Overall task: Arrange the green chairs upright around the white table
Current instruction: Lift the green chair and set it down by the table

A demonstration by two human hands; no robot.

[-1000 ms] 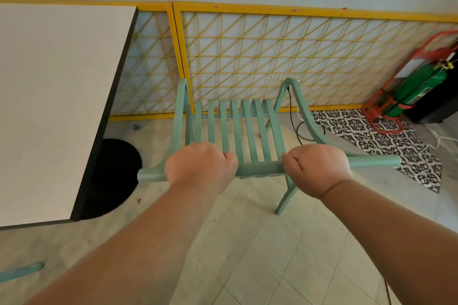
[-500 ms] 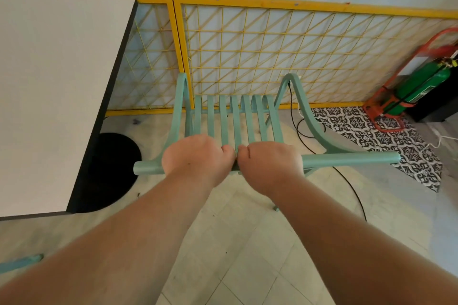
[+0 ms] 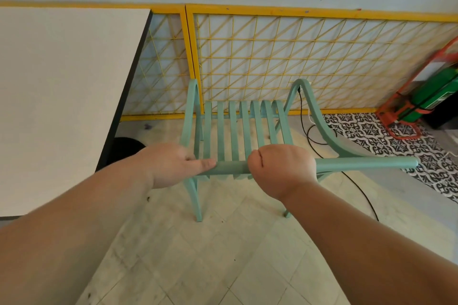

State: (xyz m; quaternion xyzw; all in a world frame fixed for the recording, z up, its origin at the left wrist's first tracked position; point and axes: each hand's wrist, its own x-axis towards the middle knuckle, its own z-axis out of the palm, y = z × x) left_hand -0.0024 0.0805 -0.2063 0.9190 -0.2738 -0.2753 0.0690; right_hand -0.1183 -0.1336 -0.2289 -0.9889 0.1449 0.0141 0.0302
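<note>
2 bare forearms, no sleeves, left hand and right hand ungloved.

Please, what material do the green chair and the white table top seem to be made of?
The green chair: probably painted metal or moulded plastic, with smooth matte rounded tubes and thin slats. The white table top: likely laminate board, flat and matte with a dark edge band.

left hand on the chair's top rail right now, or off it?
Touching. The head view shows the left hand open, its thumb lying along the green chair top rail, not wrapped around it. The right hand is fisted on the same rail.
</note>
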